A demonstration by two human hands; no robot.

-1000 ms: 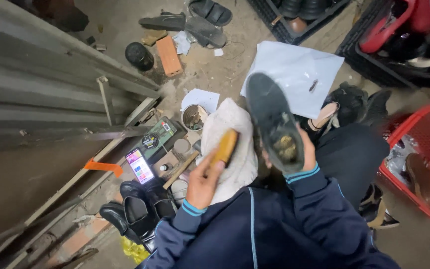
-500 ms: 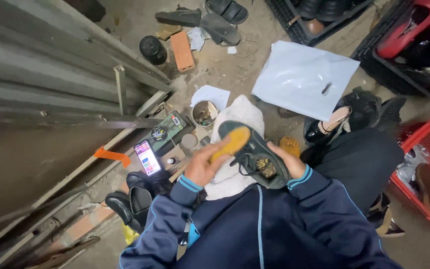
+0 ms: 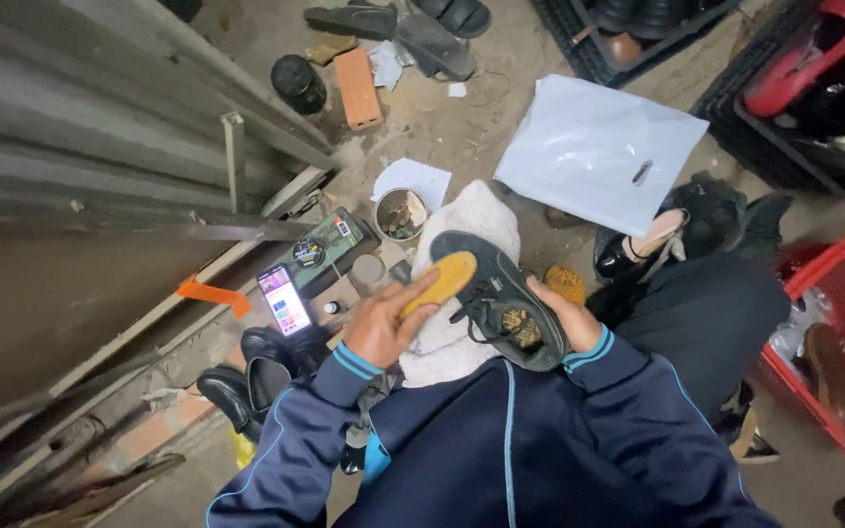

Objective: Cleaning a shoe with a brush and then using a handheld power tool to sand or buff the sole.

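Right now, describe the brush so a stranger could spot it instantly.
Find the white cloth on the person's lap. The left hand holds the brush against the black shoe there. It is the only yellow-orange, oval-backed item there.

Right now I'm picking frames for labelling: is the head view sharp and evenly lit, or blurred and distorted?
Head view: mostly sharp, in soft flat light with no hard shadows; the left hand with its brush and the shoe read clearly; mild glare on the plastic bag; wide-lens bending at the edges; the red basket looks slightly soft.
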